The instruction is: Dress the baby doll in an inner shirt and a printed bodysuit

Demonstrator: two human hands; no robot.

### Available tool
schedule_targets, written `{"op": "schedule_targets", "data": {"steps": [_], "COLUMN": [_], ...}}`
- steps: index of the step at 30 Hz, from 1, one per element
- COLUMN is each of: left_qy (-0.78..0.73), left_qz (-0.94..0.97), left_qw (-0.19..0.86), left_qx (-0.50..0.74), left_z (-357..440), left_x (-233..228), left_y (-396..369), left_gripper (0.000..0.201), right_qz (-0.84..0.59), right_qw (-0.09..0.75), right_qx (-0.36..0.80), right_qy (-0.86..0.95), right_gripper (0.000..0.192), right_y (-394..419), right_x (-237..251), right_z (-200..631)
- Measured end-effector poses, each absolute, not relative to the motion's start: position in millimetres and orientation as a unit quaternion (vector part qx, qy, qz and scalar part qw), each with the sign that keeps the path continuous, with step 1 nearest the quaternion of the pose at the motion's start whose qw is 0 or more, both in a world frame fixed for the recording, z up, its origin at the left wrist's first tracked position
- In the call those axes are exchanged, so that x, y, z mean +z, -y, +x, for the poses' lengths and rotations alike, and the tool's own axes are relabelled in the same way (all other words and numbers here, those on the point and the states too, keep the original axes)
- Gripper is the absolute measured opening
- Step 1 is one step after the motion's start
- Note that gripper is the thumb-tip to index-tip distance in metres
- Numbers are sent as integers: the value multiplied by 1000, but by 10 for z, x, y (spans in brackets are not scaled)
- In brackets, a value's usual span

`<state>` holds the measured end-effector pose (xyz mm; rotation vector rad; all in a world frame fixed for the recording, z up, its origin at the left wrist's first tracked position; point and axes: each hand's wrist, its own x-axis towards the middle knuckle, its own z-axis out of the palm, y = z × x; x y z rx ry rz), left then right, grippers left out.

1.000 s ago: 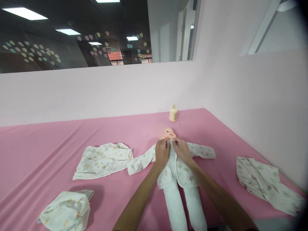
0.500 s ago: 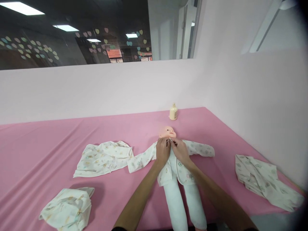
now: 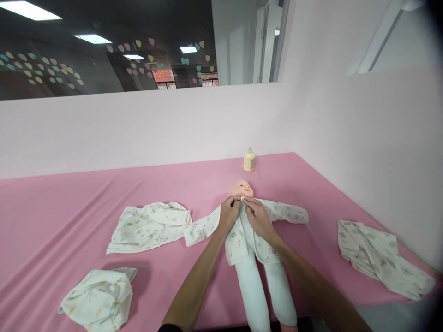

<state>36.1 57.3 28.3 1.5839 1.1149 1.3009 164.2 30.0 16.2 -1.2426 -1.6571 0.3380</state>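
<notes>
A cream bottle is standing beyond the doll, near the wall; a printed shirt is lying left of it, a folded bundle nearer, and a crumpled garment well to the right. Both arms are reaching forward over the doll's white legs. The left hand and right hand are pinching the jacket collar under the chin, fingers closing narrowly on the cloth. A pink sheet is covering the counter
</notes>
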Motion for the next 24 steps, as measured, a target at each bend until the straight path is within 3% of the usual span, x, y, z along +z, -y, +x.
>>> {"op": "schedule_targets", "data": {"steps": [18, 24], "left_qy": [-408, -419], "left_qz": [603, 601], "left_qw": [434, 425], "left_qx": [531, 533], "left_z": [349, 354], "left_x": [174, 153], "left_y": [-699, -693], "left_gripper": [21, 24], "right_qz": [-533, -538], "right_qw": [458, 446], "right_qx": [81, 28], "right_qy": [707, 715], "right_gripper": [44, 35], "right_y": [-248, -234], "right_x": [136, 87], "right_z": [1643, 1628]}}
